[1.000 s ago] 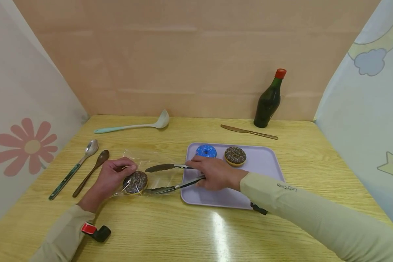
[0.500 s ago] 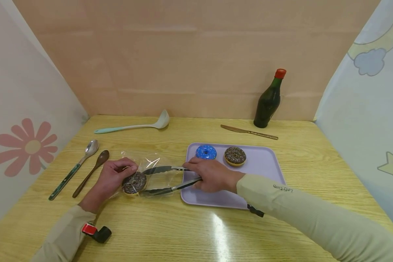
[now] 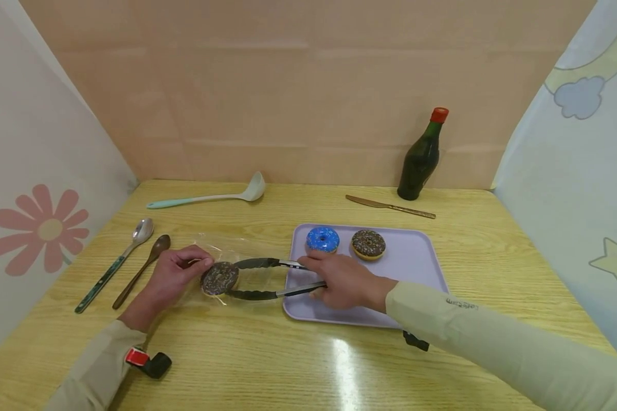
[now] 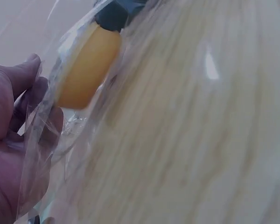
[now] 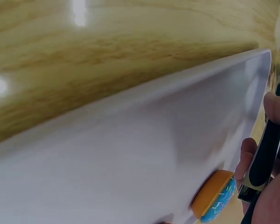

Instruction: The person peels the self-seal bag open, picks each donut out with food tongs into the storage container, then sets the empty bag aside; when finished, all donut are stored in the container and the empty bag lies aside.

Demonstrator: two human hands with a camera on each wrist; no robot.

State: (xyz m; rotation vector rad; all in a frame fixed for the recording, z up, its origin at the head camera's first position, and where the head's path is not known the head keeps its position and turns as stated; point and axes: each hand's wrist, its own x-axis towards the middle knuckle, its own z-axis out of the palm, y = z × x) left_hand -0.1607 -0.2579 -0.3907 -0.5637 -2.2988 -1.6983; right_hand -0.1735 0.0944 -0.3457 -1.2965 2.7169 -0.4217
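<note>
My left hand (image 3: 177, 274) pinches the edge of a clear plastic bag (image 3: 259, 279). Inside the bag is a chocolate donut (image 3: 219, 278) with sprinkles; its yellow side shows as a yellow donut edge (image 4: 88, 70) in the left wrist view. My right hand (image 3: 347, 279) grips black-tipped tongs (image 3: 259, 262) across the tray's left side. Their arms are spread, and both tips reach into the bag at the donut's right edge. In the left wrist view a dark tong tip (image 4: 113, 16) meets the donut; whether the tongs squeeze it, I cannot tell.
A lilac tray (image 3: 416, 274) bears a blue donut (image 3: 323, 240) and another chocolate donut (image 3: 368, 244). Left lie a metal spoon (image 3: 118, 262) and a wooden spoon (image 3: 146, 268). Behind are a ladle (image 3: 221, 197), a knife (image 3: 391, 206) and a dark bottle (image 3: 421, 157).
Over the last half second the bagged donut has shifted slightly right and away from me. My right hand and the tongs have drawn a little rightward. My left hand stays nearly in place.
</note>
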